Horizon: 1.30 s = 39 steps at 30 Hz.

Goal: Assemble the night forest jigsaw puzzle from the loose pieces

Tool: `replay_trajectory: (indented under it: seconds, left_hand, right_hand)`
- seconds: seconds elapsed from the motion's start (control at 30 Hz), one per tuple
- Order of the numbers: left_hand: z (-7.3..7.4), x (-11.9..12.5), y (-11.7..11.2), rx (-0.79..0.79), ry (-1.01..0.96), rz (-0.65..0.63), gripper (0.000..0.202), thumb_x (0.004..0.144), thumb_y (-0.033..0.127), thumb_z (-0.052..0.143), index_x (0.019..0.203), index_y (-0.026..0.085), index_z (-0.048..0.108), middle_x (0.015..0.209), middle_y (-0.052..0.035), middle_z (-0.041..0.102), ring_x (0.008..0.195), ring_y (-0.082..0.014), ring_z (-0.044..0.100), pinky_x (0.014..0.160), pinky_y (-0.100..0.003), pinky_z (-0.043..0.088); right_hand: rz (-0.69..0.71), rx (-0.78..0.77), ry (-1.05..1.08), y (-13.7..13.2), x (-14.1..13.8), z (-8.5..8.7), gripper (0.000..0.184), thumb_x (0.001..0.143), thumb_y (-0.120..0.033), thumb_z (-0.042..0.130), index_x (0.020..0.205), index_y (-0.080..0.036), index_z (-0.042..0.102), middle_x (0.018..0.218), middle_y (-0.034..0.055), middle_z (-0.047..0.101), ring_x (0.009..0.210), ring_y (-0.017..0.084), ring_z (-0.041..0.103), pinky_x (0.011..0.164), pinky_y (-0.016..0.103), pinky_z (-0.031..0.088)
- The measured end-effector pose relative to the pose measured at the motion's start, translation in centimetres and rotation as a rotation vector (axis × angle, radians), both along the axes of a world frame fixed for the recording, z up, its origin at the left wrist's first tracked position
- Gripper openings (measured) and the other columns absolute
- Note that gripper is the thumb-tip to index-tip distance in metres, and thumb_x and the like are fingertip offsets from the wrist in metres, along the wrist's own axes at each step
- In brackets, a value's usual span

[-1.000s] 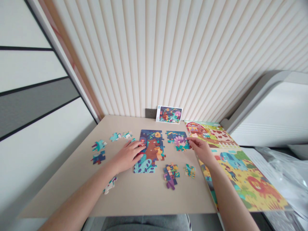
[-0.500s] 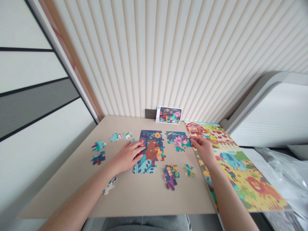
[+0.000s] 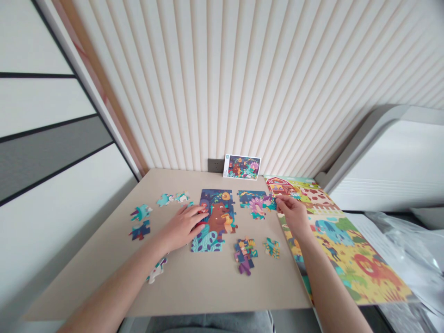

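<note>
My left hand (image 3: 183,226) lies over the left edge of an assembled puzzle section with a bear (image 3: 219,215), fingers apart. To its right is a smaller section with a pink peacock (image 3: 255,206). At that section's right side my right hand (image 3: 294,213) pinches a dark blue puzzle piece (image 3: 270,202) between thumb and fingertips. Whether the piece is fully joined there I cannot tell. Nearer to me lie a joined purple-and-orange cluster (image 3: 245,254) and a separate teal piece with orange leaves (image 3: 272,248).
Loose pieces lie at the left, among them a blue-and-red one (image 3: 140,230) and a white one (image 3: 157,270) beside my left forearm. A picture card (image 3: 242,167) leans against the ribbed wall. Finished animal puzzles (image 3: 347,249) cover the table's right side.
My right hand has shifted its piece slightly at the peacock section's right side, and more of the piece's purple pattern shows. My left hand stays on the bear section. The view has moved slightly.
</note>
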<state>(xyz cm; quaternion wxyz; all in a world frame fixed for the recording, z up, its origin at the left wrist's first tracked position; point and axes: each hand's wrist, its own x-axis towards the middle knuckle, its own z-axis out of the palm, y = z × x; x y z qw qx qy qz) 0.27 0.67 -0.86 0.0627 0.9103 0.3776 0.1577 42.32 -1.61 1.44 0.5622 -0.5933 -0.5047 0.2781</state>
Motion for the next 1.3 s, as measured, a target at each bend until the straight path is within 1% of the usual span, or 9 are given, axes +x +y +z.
replay_trajectory:
  seconds: [0.13,0.23,0.4,0.57,0.73,1.0,1.3]
  left_hand:
    - [-0.06,-0.01,0.04,0.01,0.01,0.008,0.041,0.105,0.037,0.048,0.144,0.028,0.058,0.15,-0.009,0.055,0.141,-0.0273,0.049,0.122,-0.052,0.035]
    - [0.06,-0.05,0.1,0.038,-0.005,0.029,0.042,0.105,0.037,0.049,0.144,0.029,0.058,0.152,-0.0081,0.054,0.138,-0.0279,0.051,0.12,-0.052,0.037]
    - [0.22,-0.2,0.27,0.087,-0.033,0.082,0.038,0.104,0.038,0.05,0.137,0.027,0.063,0.141,-0.0076,0.062,0.127,-0.0285,0.057,0.114,-0.05,0.043]
    - [0.2,-0.2,0.31,0.071,-0.046,0.065,0.036,0.103,0.035,0.052,0.136,0.028,0.065,0.135,-0.0071,0.065,0.123,-0.0275,0.059,0.112,-0.048,0.044]
    - [0.19,-0.16,0.3,0.068,-0.055,0.057,0.036,0.103,0.035,0.053,0.136,0.029,0.065,0.135,-0.0074,0.065,0.123,-0.0276,0.059,0.112,-0.048,0.044]
    - [0.14,-0.23,0.31,0.062,-0.043,0.057,0.038,0.103,0.037,0.051,0.137,0.028,0.065,0.136,-0.0078,0.065,0.124,-0.0278,0.058,0.113,-0.048,0.044]
    - [-0.03,-0.31,0.42,0.056,-0.052,0.049,0.039,0.103,0.038,0.05,0.138,0.028,0.065,0.136,-0.009,0.064,0.125,-0.0288,0.058,0.113,-0.051,0.044]
  right_hand:
    - [0.006,0.001,0.002,-0.04,-0.09,0.12,0.048,0.08,-0.059,0.078,0.102,-0.017,0.075,0.079,0.0053,0.072,0.065,0.018,0.063,0.063,0.032,0.051]
    - [0.006,-0.001,0.0,-0.06,-0.09,0.17,0.048,0.079,-0.059,0.079,0.102,-0.017,0.075,0.078,0.005,0.072,0.065,0.018,0.063,0.063,0.032,0.05]
    - [0.002,-0.003,0.004,-0.17,-0.17,0.32,0.045,0.08,-0.057,0.079,0.102,-0.018,0.075,0.075,0.0031,0.071,0.065,0.017,0.063,0.063,0.031,0.049]
    - [0.011,0.006,0.007,-0.25,-0.37,0.45,0.044,0.081,-0.056,0.079,0.102,-0.018,0.075,0.073,0.0027,0.07,0.065,0.018,0.062,0.063,0.031,0.049]
    - [0.018,0.019,0.008,-0.25,-0.58,0.57,0.045,0.079,-0.057,0.079,0.102,-0.018,0.075,0.07,0.0022,0.069,0.064,0.018,0.062,0.063,0.032,0.049]
    - [0.019,0.015,0.01,-0.2,-0.57,0.52,0.045,0.08,-0.057,0.08,0.102,-0.018,0.075,0.071,0.0022,0.069,0.065,0.018,0.062,0.063,0.031,0.048]
    - [0.026,0.012,-0.007,-0.29,-0.56,0.59,0.046,0.081,-0.059,0.078,0.103,-0.018,0.075,0.072,0.0028,0.07,0.065,0.018,0.062,0.063,0.032,0.049]
